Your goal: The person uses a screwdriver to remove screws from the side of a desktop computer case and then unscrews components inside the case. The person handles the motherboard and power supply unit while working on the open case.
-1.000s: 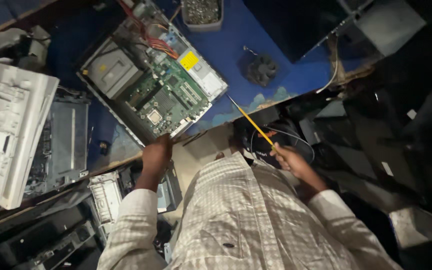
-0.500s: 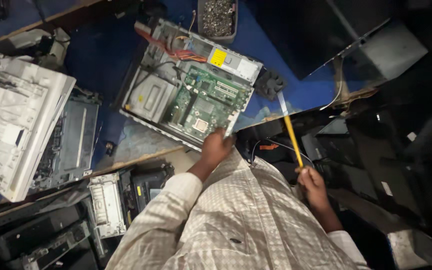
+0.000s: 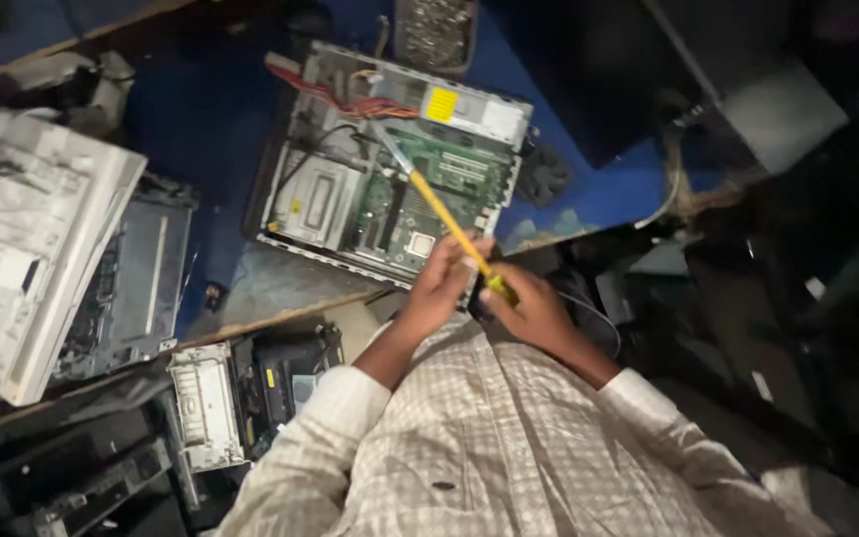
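At far left we note a white plastic printer housing (image 3: 27, 268) on the blue table (image 3: 201, 119). Centre: an opened grey metal desktop computer case (image 3: 390, 179), green board exposed. Our left hand (image 3: 446, 275) grips the yellow-shafted screwdriver (image 3: 439, 214) mid-shaft, tip inside the case; our right hand (image 3: 534, 310) is closed round its handle

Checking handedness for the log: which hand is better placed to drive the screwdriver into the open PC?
Probably right. The right hand grips the screwdriver by its handle end, while the left hand only steadies the shaft. The tip sits over the open PC.
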